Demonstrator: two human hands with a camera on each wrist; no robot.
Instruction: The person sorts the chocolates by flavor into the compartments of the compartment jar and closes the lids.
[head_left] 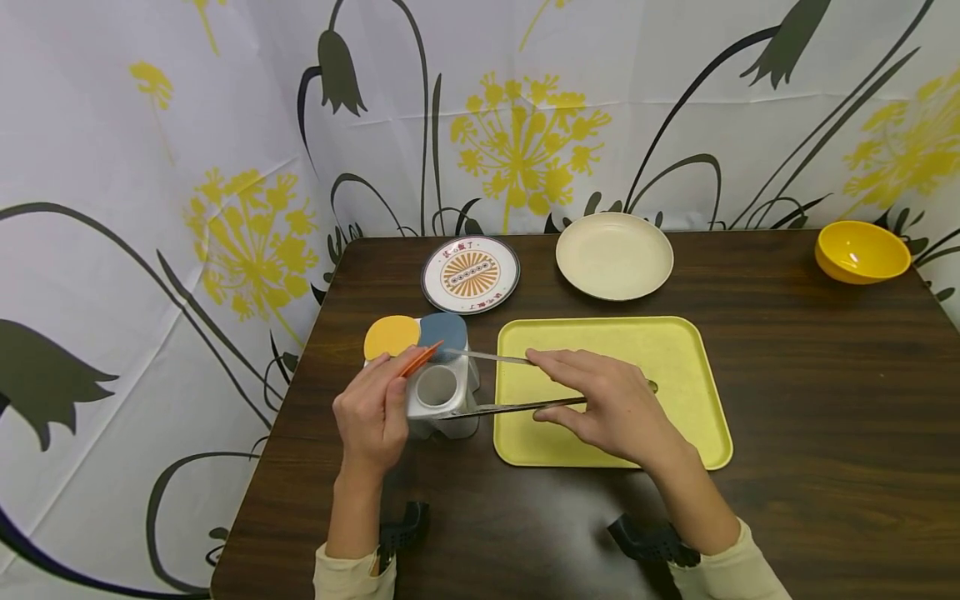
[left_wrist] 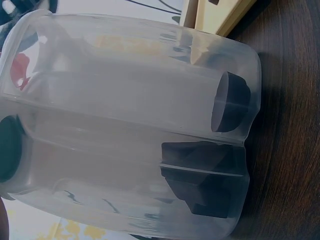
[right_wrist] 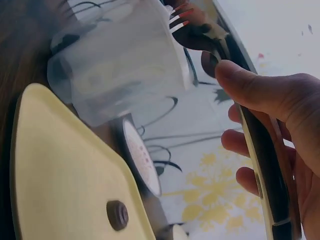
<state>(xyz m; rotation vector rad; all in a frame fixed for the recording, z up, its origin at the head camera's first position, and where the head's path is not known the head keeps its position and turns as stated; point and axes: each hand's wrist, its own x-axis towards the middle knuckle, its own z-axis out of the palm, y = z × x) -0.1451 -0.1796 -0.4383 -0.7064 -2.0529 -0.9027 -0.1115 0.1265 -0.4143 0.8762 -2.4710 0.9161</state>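
A translucent white container (head_left: pixel 442 425) stands left of the yellow tray, with a yellow lid (head_left: pixel 392 336) and a blue lid (head_left: pixel 442 332) on top and one round opening uncovered. My left hand (head_left: pixel 371 417) is at the container's left, pinching an orange lid (head_left: pixel 422 360) tilted on edge. In the left wrist view, dark objects (left_wrist: pixel 202 175) show inside the container's lower end. My right hand (head_left: pixel 611 400), above the tray, holds two long utensils pointing left toward the container. The nearer is a fork (head_left: pixel 517 408); the farther is a flat, silvery utensil (head_left: pixel 491 357).
On the yellow tray (head_left: pixel 525 446) lies a small dark round object (right_wrist: pixel 118 215), mostly behind my right hand in the head view. A printed plate (head_left: pixel 470 275), a cream plate (head_left: pixel 615 256) and a yellow bowl (head_left: pixel 862 252) stand along the back of the brown table.
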